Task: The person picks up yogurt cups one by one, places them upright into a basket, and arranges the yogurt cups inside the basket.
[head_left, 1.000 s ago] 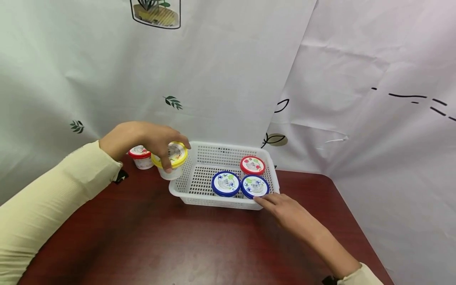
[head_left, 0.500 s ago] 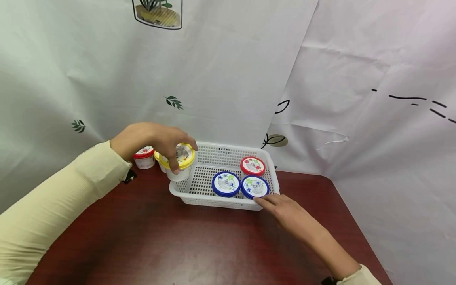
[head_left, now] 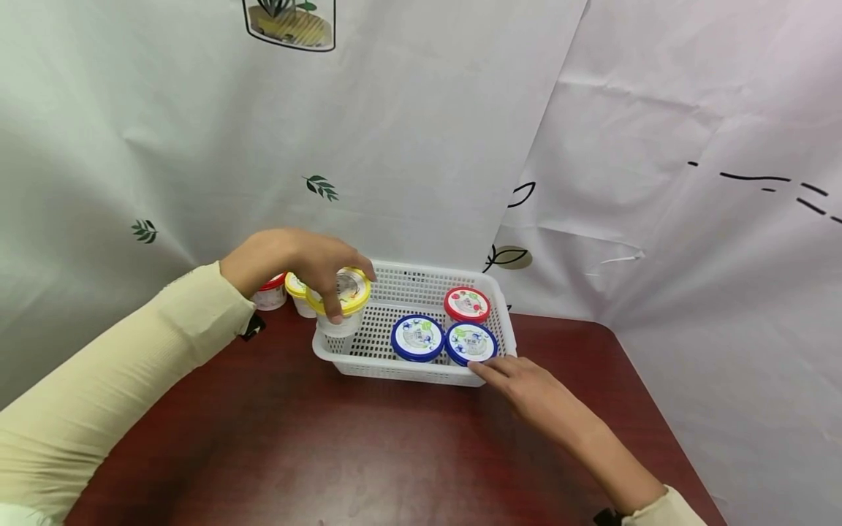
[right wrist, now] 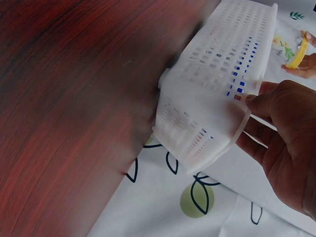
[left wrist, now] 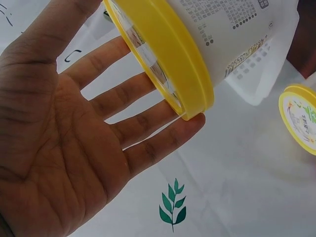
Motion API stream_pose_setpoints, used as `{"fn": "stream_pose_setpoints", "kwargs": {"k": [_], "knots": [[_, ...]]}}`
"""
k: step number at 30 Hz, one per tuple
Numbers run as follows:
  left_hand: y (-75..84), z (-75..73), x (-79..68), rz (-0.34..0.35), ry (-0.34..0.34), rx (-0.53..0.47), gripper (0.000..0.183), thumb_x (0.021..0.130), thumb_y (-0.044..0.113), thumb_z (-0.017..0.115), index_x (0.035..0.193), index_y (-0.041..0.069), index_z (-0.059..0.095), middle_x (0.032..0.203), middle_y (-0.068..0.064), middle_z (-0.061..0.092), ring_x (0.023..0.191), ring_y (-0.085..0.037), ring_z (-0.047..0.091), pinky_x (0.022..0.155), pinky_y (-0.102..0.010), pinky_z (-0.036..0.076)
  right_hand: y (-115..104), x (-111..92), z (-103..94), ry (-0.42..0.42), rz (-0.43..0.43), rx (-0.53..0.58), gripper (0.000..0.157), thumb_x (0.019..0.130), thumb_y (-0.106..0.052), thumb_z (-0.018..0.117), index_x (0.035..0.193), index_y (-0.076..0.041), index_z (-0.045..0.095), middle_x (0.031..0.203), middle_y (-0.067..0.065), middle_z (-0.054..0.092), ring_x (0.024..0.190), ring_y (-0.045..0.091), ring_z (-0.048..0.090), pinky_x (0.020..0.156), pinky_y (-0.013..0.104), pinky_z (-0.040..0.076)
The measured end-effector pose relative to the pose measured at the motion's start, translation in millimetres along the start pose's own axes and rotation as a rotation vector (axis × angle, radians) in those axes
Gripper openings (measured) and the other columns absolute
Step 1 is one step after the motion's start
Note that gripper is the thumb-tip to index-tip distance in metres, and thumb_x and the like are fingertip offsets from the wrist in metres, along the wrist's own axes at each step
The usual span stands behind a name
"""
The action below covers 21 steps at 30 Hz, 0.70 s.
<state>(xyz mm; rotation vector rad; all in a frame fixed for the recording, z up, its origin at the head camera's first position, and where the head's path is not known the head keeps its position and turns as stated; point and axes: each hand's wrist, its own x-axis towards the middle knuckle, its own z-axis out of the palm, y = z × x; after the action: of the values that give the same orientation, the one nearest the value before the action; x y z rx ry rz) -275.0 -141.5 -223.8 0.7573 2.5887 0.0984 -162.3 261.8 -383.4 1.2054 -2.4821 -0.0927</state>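
My left hand [head_left: 319,261] grips a yellow-lidded plastic tub [head_left: 358,294] by its lid, over the left end of the white basket [head_left: 401,371]. In the left wrist view the fingers [left wrist: 143,123] reach round the yellow lid, with the white printed cup below it. My right hand [head_left: 526,391] pinches the basket's front right rim between thumb and fingers, as the right wrist view shows. Inside the basket stand two blue-lidded tubs [head_left: 417,338] and a red-lidded tub [head_left: 466,304], all toward the right.
Left of the basket, a red-lidded tub [head_left: 270,295] and another yellow-lidded tub [head_left: 298,291] stand on the dark red table [head_left: 395,453], partly behind the left hand. A white patterned cloth [head_left: 421,146] hangs close behind the basket.
My left hand has moved right with the yellow-lidded tub, from beside the basket's left rim to over its left end, uncovering another yellow-lidded tub. My right hand stays on the rim.
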Motion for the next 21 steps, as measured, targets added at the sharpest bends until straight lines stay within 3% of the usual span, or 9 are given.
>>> {"fn": "stream_pose_setpoints", "kwargs": {"k": [21], "knots": [[11.5, 10.3, 15.6, 0.048, -0.049, 0.028, 0.09, 0.082, 0.043, 0.102, 0.16, 0.027, 0.061, 0.169, -0.01, 0.057, 0.151, -0.035, 0.053, 0.128, -0.061, 0.045, -0.3, -1.0, -0.1, -0.011, 0.008, 0.019, 0.066, 0.09, 0.008, 0.085, 0.151, -0.016, 0.072, 0.128, 0.006, 0.078, 0.116, 0.025, 0.076, 0.101, 0.043, 0.065]]}}
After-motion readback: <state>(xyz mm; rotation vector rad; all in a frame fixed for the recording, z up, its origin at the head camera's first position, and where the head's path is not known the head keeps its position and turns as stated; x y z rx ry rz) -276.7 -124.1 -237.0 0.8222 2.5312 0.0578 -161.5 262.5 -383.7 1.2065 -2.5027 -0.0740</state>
